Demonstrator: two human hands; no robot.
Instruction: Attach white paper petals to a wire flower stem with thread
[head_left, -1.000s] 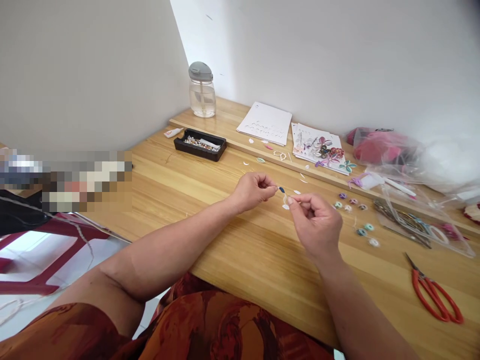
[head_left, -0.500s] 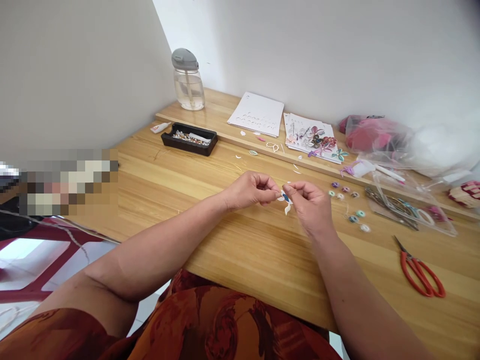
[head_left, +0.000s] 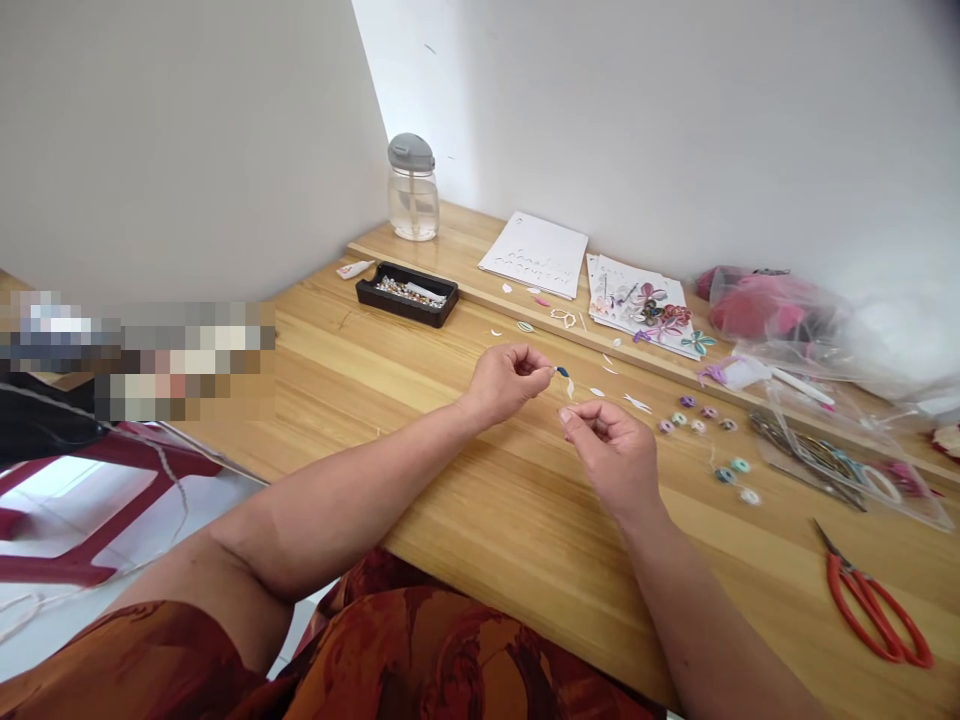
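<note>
Above the middle of the wooden table, my left hand (head_left: 510,383) is closed in a pinch on a small petal-shaped piece (head_left: 562,372), dark blue with a white curved end hanging down. My right hand (head_left: 613,445) is just below and to the right, thumb and fingertips pressed together. Whatever those right fingertips hold, perhaps a fine thread, is too small to make out. Beyond the hands lie loose white paper petals (head_left: 597,392) and a white cut-out shape (head_left: 637,403). Small thread spools (head_left: 724,475) in several colours lie to the right of my right hand.
Orange-handled scissors (head_left: 877,610) lie at the right. A black tray (head_left: 409,307) of beads, a glue tube (head_left: 355,270) and a water bottle (head_left: 413,195) stand at the back left. White sheets (head_left: 536,255), flower ornaments (head_left: 660,315) and plastic bags (head_left: 795,310) line the back ledge.
My hands have moved apart, the right one lower and nearer me. The blue and white piece stays with my left hand. The view has shifted, so the table things appear lower and further right.
</note>
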